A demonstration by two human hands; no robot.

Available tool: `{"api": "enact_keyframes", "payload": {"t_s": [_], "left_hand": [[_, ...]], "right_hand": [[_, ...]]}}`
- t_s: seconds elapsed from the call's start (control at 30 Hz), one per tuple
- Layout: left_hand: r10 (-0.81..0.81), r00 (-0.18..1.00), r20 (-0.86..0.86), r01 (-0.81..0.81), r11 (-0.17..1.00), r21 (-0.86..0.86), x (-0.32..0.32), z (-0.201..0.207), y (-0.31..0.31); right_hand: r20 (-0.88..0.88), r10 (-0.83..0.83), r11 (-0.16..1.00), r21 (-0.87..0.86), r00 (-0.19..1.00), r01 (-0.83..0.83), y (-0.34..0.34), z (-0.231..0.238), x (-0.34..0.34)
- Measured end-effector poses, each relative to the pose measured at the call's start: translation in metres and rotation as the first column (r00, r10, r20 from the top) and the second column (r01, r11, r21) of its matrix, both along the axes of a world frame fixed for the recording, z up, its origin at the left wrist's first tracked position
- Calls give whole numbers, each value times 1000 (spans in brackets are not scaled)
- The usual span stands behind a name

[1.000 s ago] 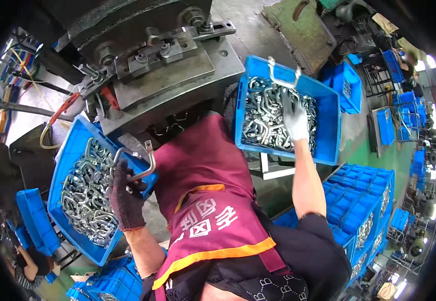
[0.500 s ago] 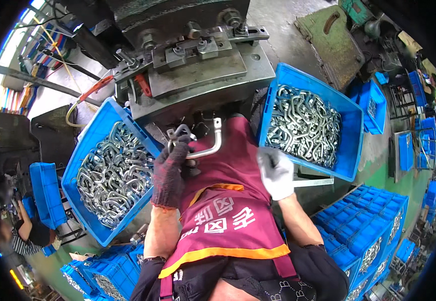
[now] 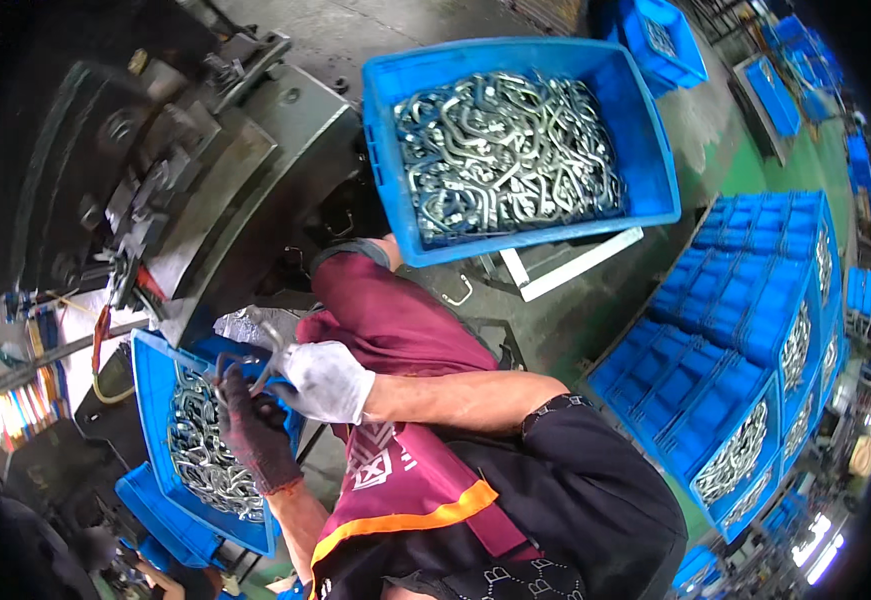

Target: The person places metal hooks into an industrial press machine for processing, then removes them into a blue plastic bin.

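Observation:
My left hand [image 3: 255, 435], in a dark knit glove with reddish patches, is closed around a bent metal rod [image 3: 235, 359] beside the left bin. Across my body reaches my right hand [image 3: 323, 380], in a white glove. Its fingers are closed on another bent metal rod [image 3: 273, 332], silvery and blurred, right beside the left hand. The fingertips of both hands are partly hidden. Under and past my left hand stands a blue bin [image 3: 145, 400] with many bent metal rods [image 3: 195, 440] in it.
A larger blue bin [image 3: 545, 245] of similar rods sits on a light metal stand [image 3: 585, 262] ahead. At the left is a heavy steel machine [image 3: 285, 150]. Stacked blue crates [image 3: 705, 340] stand at the right. A loose bent rod [image 3: 460, 291] lies on the floor.
The view has swung to the right. My right hand has crossed from beside the right bin to my left hand and is now closed on a rod. My left hand still holds metal.

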State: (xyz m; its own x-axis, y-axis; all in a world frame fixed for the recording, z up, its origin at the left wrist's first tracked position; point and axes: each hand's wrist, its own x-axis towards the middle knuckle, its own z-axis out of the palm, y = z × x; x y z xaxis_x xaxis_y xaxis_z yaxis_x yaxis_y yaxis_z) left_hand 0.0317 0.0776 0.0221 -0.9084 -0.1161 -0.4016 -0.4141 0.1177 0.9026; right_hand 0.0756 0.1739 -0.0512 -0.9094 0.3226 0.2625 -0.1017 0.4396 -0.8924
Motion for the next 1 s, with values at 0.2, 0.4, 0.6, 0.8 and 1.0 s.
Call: {"api": "enact_keyframes", "payload": {"t_s": [0.2,0.4,0.6,0.8,1.0], "left_hand": [[-25,997,77,19,996,82,5,-2,13],[-9,996,87,-1,993,119,10,10,27],[89,996,-2,-87,979,184,-6,9,3],[70,995,-69,-55,978,203,1,-8,-26],[32,996,84,-54,960,276,-5,0,-34]], "right_hand": [[173,215,766,-641,961,-56,28,-15,-8],[71,248,655,-747,966,-113,38,-1,-12],[-29,84,642,-763,996,-76,79,26,-43],[49,89,609,-793,995,-16,88,57,-136],[152,-76,504,-847,985,169,67,56,-198]]}}
